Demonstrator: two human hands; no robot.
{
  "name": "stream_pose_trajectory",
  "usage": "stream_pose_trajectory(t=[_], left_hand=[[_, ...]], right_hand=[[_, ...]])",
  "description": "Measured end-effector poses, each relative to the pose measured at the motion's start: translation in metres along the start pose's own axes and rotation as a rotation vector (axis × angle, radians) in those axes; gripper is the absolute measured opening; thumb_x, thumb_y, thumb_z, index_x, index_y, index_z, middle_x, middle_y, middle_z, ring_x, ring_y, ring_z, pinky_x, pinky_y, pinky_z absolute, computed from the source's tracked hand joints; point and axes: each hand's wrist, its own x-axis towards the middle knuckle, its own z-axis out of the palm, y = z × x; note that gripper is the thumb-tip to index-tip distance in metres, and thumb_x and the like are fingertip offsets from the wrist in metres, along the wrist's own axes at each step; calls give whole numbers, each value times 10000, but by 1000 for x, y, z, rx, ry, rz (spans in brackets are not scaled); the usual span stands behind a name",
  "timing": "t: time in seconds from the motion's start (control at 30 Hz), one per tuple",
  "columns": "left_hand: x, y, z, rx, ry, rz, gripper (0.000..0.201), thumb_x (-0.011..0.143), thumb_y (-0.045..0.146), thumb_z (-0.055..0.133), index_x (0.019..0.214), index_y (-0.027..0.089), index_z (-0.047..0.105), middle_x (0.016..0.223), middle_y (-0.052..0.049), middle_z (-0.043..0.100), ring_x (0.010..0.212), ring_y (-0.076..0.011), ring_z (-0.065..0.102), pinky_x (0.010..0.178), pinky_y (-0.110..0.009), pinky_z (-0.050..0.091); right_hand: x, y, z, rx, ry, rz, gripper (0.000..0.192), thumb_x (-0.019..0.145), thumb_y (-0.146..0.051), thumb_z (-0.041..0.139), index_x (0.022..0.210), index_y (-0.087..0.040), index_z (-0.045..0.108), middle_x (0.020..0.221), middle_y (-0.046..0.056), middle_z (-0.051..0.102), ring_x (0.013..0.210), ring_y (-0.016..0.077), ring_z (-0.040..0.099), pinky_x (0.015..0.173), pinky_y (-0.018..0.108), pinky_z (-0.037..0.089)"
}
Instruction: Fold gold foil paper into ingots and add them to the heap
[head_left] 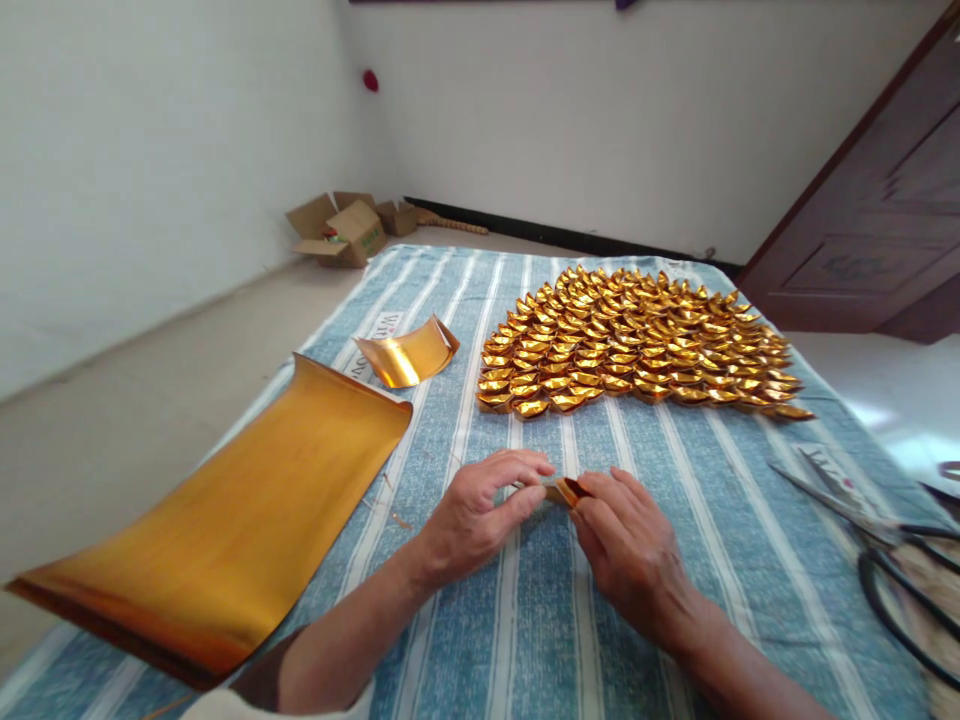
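Note:
Between my two hands, just above the striped cloth, is a small folded piece of gold foil paper (568, 490). My left hand (491, 505) pinches its left end between thumb and fingers. The fingers of my right hand (626, 530) are closed on its right end and hide part of it. Beyond my hands, many folded gold paper ingots (637, 340) lie in close rows. A large curled sheet of gold foil paper (247, 500) is to the left of my left arm. Past its far corner rests a smaller curled stack of gold paper (411, 352).
Blue and white striped cloth (457, 620) covers the table. Black-handled scissors (877, 535) lie at the right edge, blades pointing inward. Thin gold scraps (401, 520) are near my left hand. Open cardboard boxes (345, 230) stand on the floor beyond, and a dark red door (862, 220) is at right.

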Motion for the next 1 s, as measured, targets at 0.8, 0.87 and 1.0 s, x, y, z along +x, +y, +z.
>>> stream_pose_trajectory(t=[0.8, 0.87, 1.0], left_hand=[[-25, 47, 7, -923, 55, -549, 291, 575, 247, 822, 809, 102, 726, 746, -71, 716, 654, -155, 628, 663, -252, 467], [-27, 46, 12, -932, 76, -571, 257, 598, 258, 813, 771, 88, 727, 724, -84, 715, 631, -155, 628, 648, -253, 466], [-28, 48, 19, -953, 127, -628, 264, 589, 244, 817, 785, 89, 731, 729, -88, 720, 626, -161, 638, 642, -258, 473]], right_hand=[[7, -53, -14, 1213, -56, 796, 333, 746, -413, 722, 588, -169, 560, 549, -32, 543, 533, 85, 455, 526, 214, 375], [6, -54, -13, 1197, -48, 795, 339, 750, -412, 719, 579, -168, 557, 540, -34, 534, 527, 84, 449, 520, 214, 373], [2, -55, -10, 1185, -57, 805, 324, 769, -416, 698, 603, -167, 573, 554, -31, 535, 543, 92, 467, 534, 221, 396]])
